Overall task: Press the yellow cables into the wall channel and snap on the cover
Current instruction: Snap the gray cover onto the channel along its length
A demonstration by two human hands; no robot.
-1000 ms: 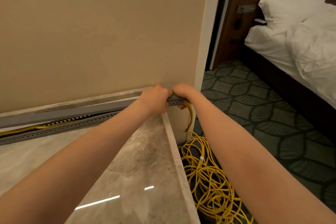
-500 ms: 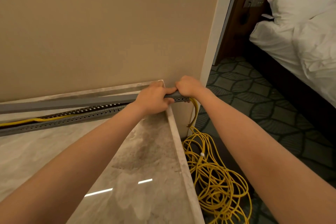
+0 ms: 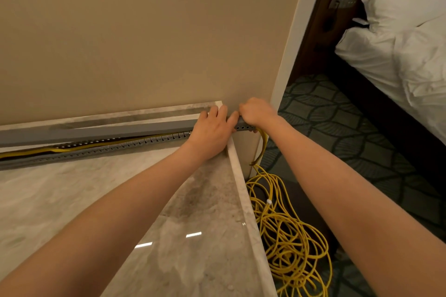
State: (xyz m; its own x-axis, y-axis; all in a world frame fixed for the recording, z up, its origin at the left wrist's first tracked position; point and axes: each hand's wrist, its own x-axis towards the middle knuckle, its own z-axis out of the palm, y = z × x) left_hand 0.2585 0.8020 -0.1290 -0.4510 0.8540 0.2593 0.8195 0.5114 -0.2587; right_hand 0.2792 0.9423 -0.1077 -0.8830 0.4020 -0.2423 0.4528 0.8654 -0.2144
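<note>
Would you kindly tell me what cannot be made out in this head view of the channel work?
- Head view: whether the cover has snapped on at the right end; the left hand and right hand hide it.
- Head view: how far the channel and yellow cables run left; the left edge cuts them off.
- Head view: the far end of the cable coil on the floor; the bottom edge cuts it off.

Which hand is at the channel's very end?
The right hand, curled over the channel end where the cables drop; the left hand rests on the cover beside it.
</note>
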